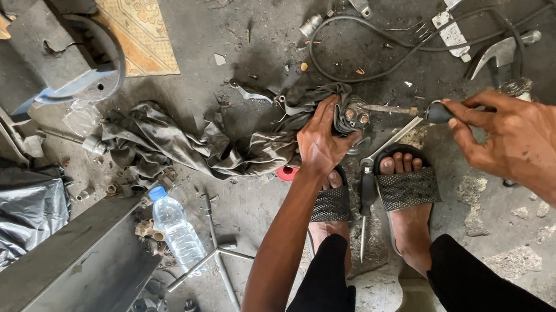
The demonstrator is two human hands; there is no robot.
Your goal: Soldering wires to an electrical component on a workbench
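Two hands engaged: your left hand [319,141] clamps the dark, rag-wrapped metal motor part [352,115] on the floor, heavy, rigid, greasy; your right hand [518,137] pinches the black-handled screwdriver [405,129] against it.

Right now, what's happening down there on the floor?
A person crouches on a grimy workshop floor. The left hand grips a small metal motor part, partly wrapped in a dirty rag. The right hand holds a black-handled screwdriver with its tip against that part. Pliers lie between the sandalled feet.
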